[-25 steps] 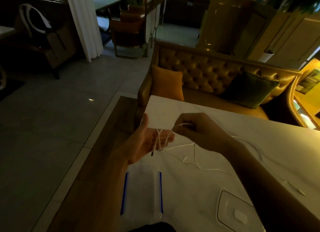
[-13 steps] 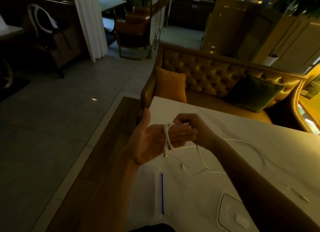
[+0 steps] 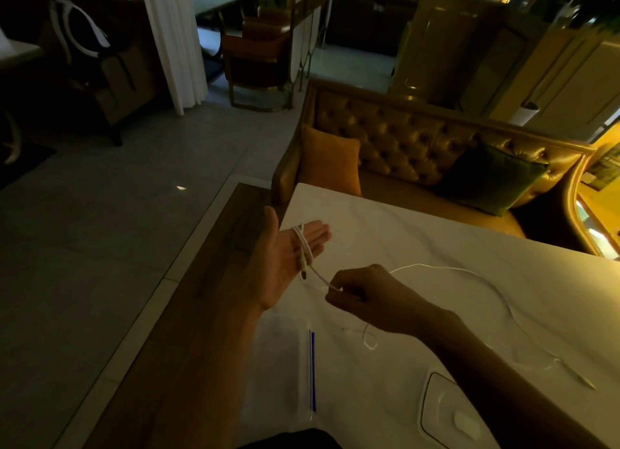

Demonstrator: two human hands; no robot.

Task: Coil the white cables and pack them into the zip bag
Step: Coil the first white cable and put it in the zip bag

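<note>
Dim marble table [image 3: 419, 240] near its left edge: left hand [image 3: 285, 260] spread flat, white cable [image 3: 303, 247] looped around its fingers, right hand [image 3: 365, 297] pinching the strand, zip bag [image 3: 285, 364] below at the near edge.

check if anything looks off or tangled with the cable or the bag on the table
Nothing stands out. The white cable is looped neatly around the left hand's fingers, the right hand pinches the next stretch, and the slack trails loosely across the table without visible knots. The zip bag lies flat near the table's edge.
</note>
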